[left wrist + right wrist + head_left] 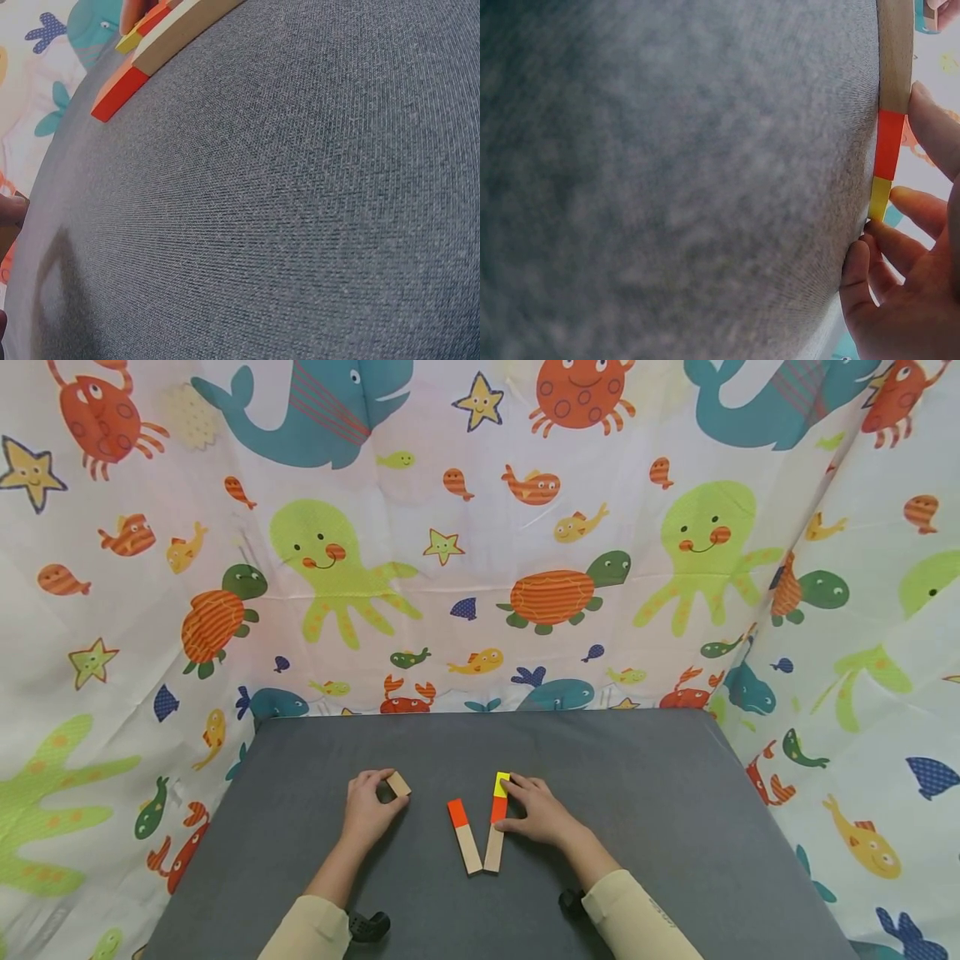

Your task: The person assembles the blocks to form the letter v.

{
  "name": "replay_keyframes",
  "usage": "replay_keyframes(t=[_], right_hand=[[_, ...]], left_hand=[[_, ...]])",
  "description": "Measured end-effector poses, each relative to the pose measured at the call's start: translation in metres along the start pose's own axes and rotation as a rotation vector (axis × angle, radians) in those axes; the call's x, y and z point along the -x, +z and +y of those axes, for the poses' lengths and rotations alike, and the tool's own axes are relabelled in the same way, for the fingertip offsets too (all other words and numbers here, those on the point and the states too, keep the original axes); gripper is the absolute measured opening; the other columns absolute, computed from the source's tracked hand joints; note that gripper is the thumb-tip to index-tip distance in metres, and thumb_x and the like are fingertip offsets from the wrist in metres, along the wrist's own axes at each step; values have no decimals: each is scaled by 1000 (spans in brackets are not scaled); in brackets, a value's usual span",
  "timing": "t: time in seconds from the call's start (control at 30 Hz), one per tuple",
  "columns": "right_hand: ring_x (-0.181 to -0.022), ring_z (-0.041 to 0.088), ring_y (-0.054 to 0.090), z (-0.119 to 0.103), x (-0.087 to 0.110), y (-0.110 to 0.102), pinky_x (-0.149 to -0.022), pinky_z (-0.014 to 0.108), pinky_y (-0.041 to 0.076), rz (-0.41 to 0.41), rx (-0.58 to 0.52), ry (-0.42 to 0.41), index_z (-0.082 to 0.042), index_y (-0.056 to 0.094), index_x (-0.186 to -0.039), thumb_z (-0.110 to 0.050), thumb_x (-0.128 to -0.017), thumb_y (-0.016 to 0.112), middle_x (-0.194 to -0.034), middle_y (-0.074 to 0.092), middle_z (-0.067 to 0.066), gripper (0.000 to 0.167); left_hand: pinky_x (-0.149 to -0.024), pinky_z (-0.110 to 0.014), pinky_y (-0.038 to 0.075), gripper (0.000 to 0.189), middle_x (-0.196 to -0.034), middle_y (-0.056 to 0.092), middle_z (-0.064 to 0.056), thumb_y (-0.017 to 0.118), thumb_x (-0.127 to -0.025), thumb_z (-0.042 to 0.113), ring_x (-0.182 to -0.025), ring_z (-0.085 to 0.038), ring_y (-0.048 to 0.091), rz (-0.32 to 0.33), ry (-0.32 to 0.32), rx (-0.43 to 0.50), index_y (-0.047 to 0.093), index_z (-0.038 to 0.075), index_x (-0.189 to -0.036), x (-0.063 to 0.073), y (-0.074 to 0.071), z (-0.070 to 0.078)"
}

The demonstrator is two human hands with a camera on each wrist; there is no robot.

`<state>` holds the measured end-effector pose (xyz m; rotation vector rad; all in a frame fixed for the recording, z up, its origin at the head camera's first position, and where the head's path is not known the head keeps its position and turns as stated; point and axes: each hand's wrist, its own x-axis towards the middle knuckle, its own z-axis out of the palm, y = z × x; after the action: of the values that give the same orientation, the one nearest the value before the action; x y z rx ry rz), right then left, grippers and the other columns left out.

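My left hand [365, 808] pinches a small plain wooden block [400, 783] between thumb and fingers, left of two block rows. In the left wrist view, only fingertips and a sliver of that block show at the left edge. My right hand [542, 810] touches the right-hand row along its right side. Its fingers meet the yellow block [879, 196] at the far end, while the thumb lies near where the orange block [889, 142] joins the long plain block [895, 56]. The left-hand row has an orange block [457, 812] and a long plain block [469, 850].
The two rows form a narrow V, near ends almost meeting, on a grey cloth-covered table [637, 827]. A curtain [465, 593] printed with sea animals hangs behind the table and along its sides. Dark wrist devices [369, 927] sit by both sleeves.
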<state>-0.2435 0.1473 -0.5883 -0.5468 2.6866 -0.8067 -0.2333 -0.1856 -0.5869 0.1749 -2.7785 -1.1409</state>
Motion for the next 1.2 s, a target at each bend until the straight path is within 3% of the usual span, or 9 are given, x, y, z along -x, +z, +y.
replay_keyframes(t=[0.5,0.87,1.2], right_hand=[[-146,36,31,-4,5,-1,-111,57,38,13,-10,-8,-17,43,-154,-52,-87,75,-163,32,11,82],[-146,36,32,-3,5,2,-110,56,40,28,4,-2,-17,44,-154,-53,-86,75,-163,33,11,83],[-145,35,32,-6,7,3,-111,56,40,10,8,8,-18,43,-155,-56,-85,74,-164,32,9,85]], left_hand=[[-101,-58,42,56,-126,59,-17,83,-78,21,-122,-39,47,19,57,12,66,6,-129,3,3,4],[-105,-56,40,57,-129,57,-16,83,-79,24,-125,-37,45,-26,28,5,65,8,-131,2,3,11],[-104,-55,40,57,-129,58,-15,85,-78,24,-123,-36,47,-25,30,42,66,9,-130,5,7,13]])
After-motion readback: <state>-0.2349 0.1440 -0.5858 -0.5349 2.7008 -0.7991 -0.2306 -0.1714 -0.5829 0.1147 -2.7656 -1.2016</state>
